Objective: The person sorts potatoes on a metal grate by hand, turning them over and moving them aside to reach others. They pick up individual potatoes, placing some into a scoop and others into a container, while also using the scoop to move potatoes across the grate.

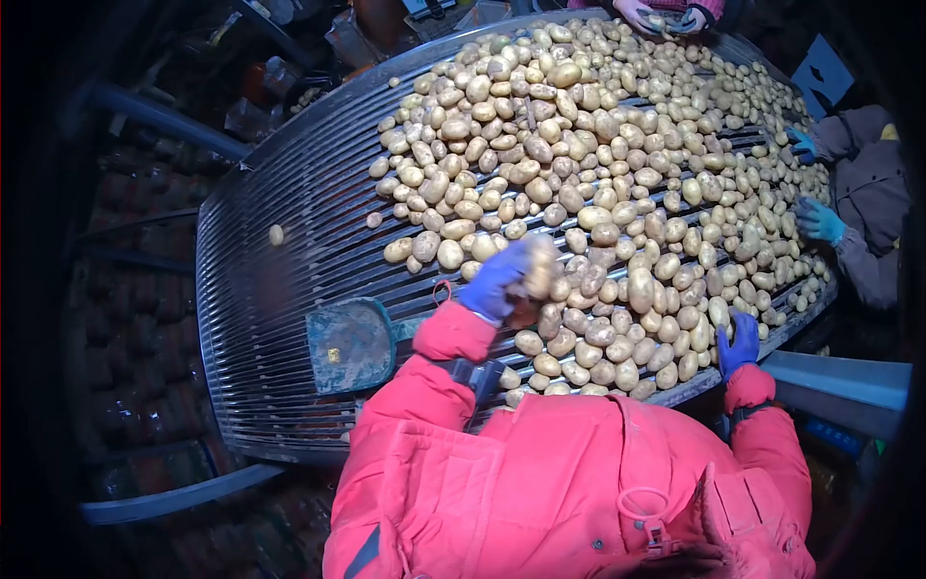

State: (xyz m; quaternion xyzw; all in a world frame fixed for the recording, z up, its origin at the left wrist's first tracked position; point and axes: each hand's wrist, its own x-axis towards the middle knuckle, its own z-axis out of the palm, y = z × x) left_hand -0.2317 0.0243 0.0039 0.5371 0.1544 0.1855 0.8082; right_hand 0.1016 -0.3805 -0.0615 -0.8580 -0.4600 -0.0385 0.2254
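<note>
Blue-gloved left hand grips blurred potato; teal scoop, perhaps, beside.

The left grip is raised with fingers curled closed, the right grip lower, fingers spread.

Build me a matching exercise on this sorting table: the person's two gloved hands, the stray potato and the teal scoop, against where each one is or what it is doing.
1. left hand
2. right hand
3. stray potato
4. teal scoop

A. resting on the heaped potatoes at the near edge
B. alone on bare rollers, left of the heap
C. raised, grip closed around a potato
D. lying on the rollers beside the left sleeve

Pairs: 1-C, 2-A, 3-B, 4-D
</note>
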